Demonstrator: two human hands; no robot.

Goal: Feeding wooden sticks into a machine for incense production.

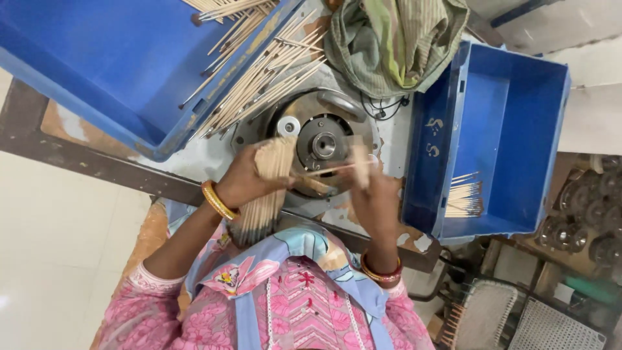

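Your left hand (243,181) gripped a bundle of sticks (269,194); your right hand (363,178) pinched one stick (324,171) at the machine (322,144), likely needing steady aim.

No packages, labels, signs or screens.

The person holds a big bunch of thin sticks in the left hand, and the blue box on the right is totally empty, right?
Not quite. The left hand does hold a big bunch of thin sticks, but the blue box on the right is not empty: a small pile of sticks lies in its near corner. The head view shows it.
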